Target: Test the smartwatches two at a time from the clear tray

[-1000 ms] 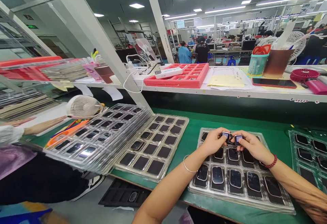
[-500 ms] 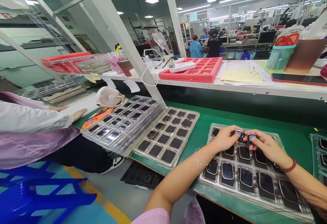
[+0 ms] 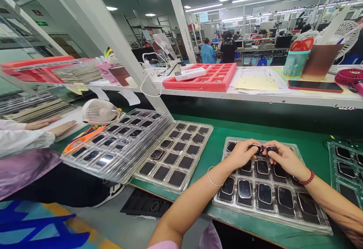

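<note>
My left hand (image 3: 244, 153) is closed on a small square smartwatch body (image 3: 256, 149), its thumb on the face. In my right hand (image 3: 287, 161) is a second smartwatch body (image 3: 271, 149), pinched between thumb and fingers. The two watches are held close side by side, and both screens look dark. Beneath my hands lies a clear plastic tray (image 3: 256, 212) with rows of watch bodies in its pockets, dark screens up. Part of its far rows is hidden by my hands.
Left of my tray lies another tray (image 3: 181, 152) with mostly dark pads and a couple of watches. Beside it rises a stack of clear trays (image 3: 113, 143). A co-worker's hands (image 3: 61, 128) rest at far left. A shelf (image 3: 211, 97) with a red foam tray (image 3: 227, 85) runs behind.
The watch screens showed lit code-like patterns before and now look dark. My view has swung to the right, so everything sits further left. Both hands keep their watches over the tray.
</note>
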The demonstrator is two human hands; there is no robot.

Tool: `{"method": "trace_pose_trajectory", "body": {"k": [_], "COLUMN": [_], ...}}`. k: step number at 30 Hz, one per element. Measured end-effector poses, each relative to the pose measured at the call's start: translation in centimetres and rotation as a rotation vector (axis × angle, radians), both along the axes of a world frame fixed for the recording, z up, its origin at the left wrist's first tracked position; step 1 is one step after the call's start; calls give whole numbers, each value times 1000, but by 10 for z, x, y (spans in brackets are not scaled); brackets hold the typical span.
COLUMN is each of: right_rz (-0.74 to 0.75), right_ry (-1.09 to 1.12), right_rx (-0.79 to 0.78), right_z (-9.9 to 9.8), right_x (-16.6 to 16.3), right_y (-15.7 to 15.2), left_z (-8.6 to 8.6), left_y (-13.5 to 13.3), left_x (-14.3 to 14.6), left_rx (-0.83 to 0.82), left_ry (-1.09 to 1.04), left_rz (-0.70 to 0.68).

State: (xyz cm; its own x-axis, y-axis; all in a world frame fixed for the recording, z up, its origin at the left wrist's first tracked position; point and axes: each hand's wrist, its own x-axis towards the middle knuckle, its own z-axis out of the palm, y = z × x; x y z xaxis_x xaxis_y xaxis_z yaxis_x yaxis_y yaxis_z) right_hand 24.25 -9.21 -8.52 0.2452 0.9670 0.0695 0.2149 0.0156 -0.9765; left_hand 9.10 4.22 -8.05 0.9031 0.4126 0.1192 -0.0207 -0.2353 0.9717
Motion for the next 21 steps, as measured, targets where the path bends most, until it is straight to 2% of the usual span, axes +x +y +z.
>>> {"method": "trace_pose_trajectory", "body": {"k": [6, 14, 21], "right_rz": [12, -2, 49], "right_ry": [-3, -21, -8], "right_rx": [10, -26, -30], "right_z": [3, 6, 5], "right_x": [-2, -4, -3], "right_y": [0, 0, -1], "left_z": [-3, -5, -4], "left_y": [1, 3, 2], "left_x": [0, 1, 1], "left_rx": [157, 69, 147], "left_ry": [-15, -15, -20], "left_rz": [77, 3, 87]}}
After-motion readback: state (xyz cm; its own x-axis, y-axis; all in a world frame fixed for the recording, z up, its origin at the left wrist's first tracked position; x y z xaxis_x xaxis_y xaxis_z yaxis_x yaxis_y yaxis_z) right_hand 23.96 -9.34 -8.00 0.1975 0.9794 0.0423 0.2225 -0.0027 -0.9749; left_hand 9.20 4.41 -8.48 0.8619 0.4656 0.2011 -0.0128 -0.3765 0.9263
